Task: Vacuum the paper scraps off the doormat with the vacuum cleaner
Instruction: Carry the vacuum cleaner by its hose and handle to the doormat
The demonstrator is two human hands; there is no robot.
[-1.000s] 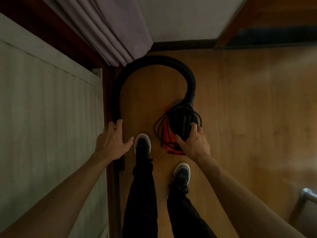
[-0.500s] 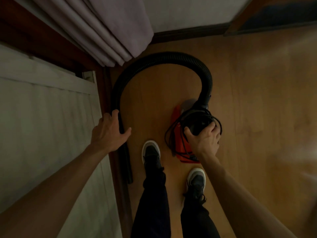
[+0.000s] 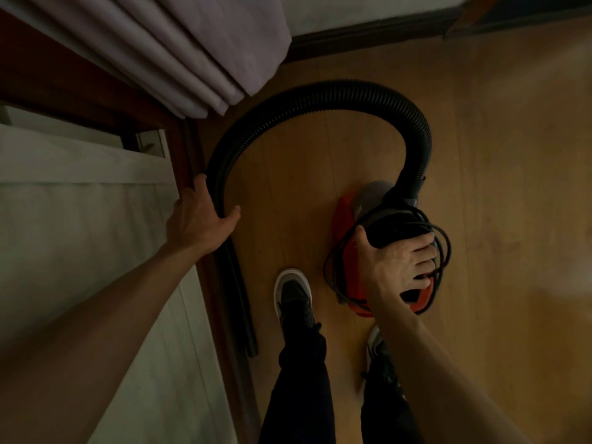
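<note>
The left hand (image 3: 200,221), which a second ago was spread open and only reaching, now grips the black hose (image 3: 320,92). Its thumb is hooked round one side and its fingers are on the other, at the point where the ribbed part runs down into the stiff wand (image 3: 238,293) just below the wrist. The right hand (image 3: 397,264) has gone from flat fingertips on the casing to fingers curled over the dark top of the vacuum cleaner (image 3: 350,270), thumb on the near side. It holds the machine with the wound cord (image 3: 445,248) bunched under and beside its fingers (whether there is a proper handle under the palm I cannot tell).

Between the hands the hose arches away over the wooden floor (image 3: 480,155), and its far bend comes close to the curtain (image 3: 198,49) hanging beyond the left hand. The cleaner sits on the floor under the right hand, just ahead of the feet.

Both holds look secure, so the machine seems ready to be lifted and carried. Neither the doormat nor the paper scraps are in view, and the cord is not yet unwound, so vacuuming has not begun.
</note>
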